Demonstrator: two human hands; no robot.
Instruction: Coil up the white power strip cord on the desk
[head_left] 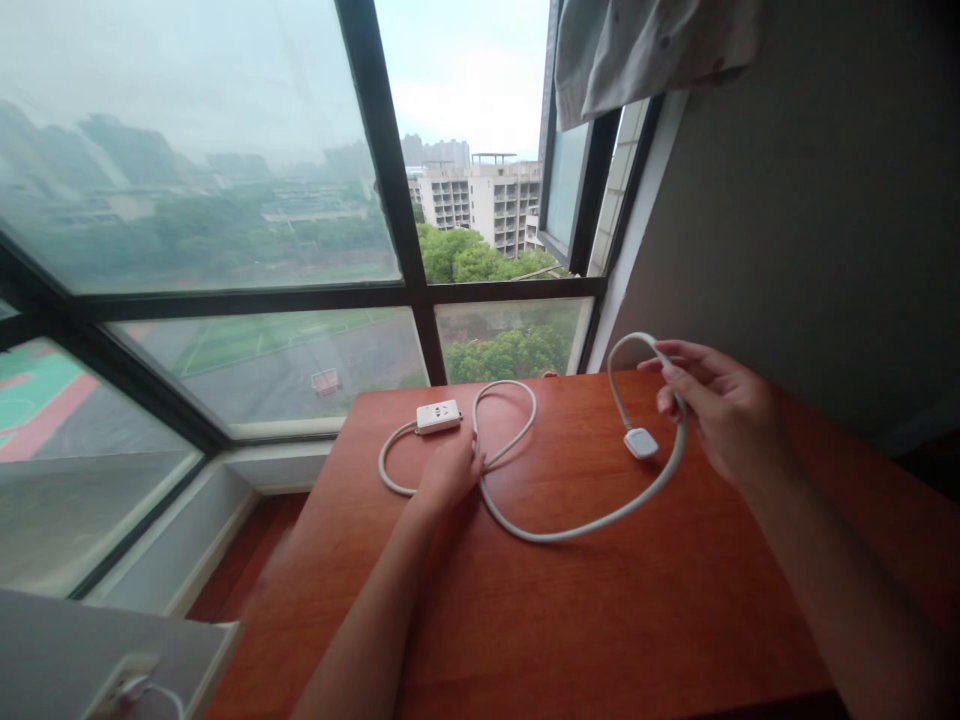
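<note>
A white extension cord point(570, 535) lies in loops on the reddish-brown table point(585, 630). Its socket block point(439, 416) rests near the far left edge of the tabletop. My left hand point(452, 468) is closed on the cord just in front of that block, where a loop crosses; its fingertips are partly hidden. My right hand point(712, 400) pinches the cord between thumb and fingers above the table's right side, lifting it into an arch. From the arch the cord drops to the white plug point(640, 443), which is just left of that hand.
Beyond the table stands a dark-framed window point(300, 298), with one pane open at the right. A pale curtain point(652, 60) hangs at upper right beside a grey wall point(780, 220). At lower left, a wall outlet point(124, 688) has a white cable plugged in.
</note>
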